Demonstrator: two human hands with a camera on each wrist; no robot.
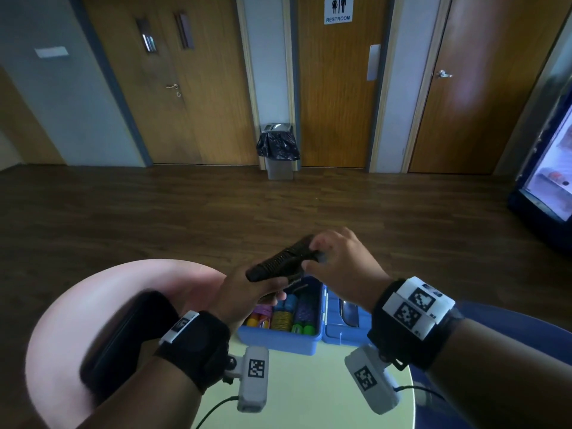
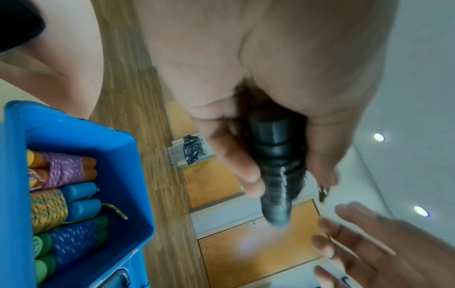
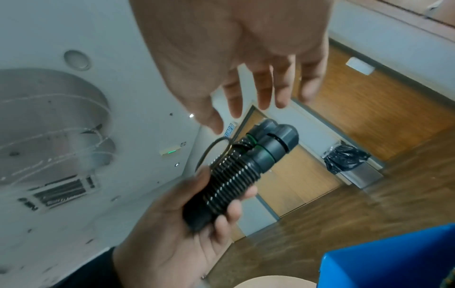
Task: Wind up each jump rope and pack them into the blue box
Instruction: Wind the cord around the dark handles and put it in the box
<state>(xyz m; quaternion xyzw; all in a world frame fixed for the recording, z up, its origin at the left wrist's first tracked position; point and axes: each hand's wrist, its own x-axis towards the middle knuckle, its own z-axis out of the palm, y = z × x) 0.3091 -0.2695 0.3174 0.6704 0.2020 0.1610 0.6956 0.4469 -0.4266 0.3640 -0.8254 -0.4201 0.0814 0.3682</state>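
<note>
We are gripping the wound black rope in our left hand, just above the blue box. Our right hand is hovering at its far end, fingers loose and holding nothing.

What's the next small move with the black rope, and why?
Probably tuck the loose end loop under the coils. The left hand grips the black jump rope, its cord already wound round both handles, but one loop still sticks out near the caps. The right hand is open just above it, fingers apart. Then it can go into the blue box beside the wound ropes.
</note>
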